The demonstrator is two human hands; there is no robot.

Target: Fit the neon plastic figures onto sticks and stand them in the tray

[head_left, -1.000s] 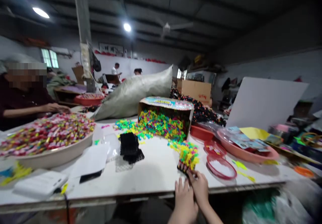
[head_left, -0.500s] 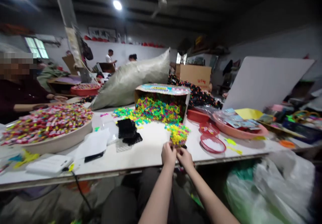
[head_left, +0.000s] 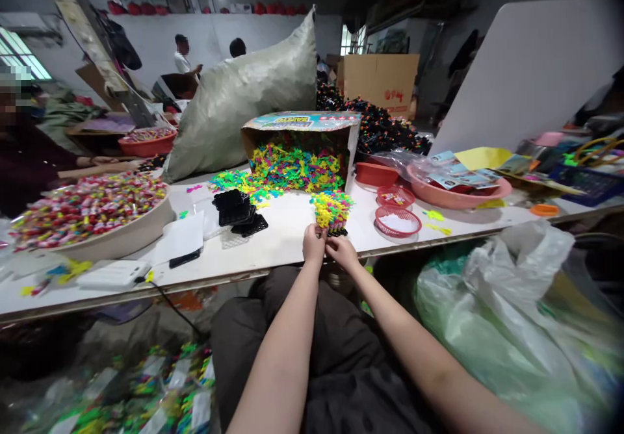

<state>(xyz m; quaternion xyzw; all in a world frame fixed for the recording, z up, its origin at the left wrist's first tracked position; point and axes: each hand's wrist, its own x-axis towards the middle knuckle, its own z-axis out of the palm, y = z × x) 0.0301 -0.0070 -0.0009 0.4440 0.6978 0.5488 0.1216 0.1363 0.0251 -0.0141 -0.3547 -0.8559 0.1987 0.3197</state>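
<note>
My left hand (head_left: pixel 313 245) and my right hand (head_left: pixel 343 252) meet at the table's front edge, fingers pinched together. Just beyond them stands a dense bunch of small yellow, green and pink plastic pieces (head_left: pixel 332 208), seemingly set upright in a black grid tray (head_left: pixel 338 232). My left fingertips touch the bunch's near left corner; the right ones are close beside them. What lies between the fingers is too small to make out. Loose pieces of the same colours (head_left: pixel 292 169) spill from a cardboard box (head_left: pixel 341 122) lying on its side. Several black grid trays (head_left: pixel 234 208) are stacked to the left.
A wide basin of wrapped candy-like pieces (head_left: pixel 97 210) stands left, near a co-worker's arm (head_left: pixel 82 169). Small red baskets (head_left: pixel 397 221) and a pink basin (head_left: pixel 458 195) are at right. A large sack (head_left: pixel 248 93) leans behind; plastic bags (head_left: pixel 497 304) hang below right.
The view has tilted down, so the table and hands sit higher in the picture and bags on the floor show. My hands stay at the bunch of pieces, fingers still together.
</note>
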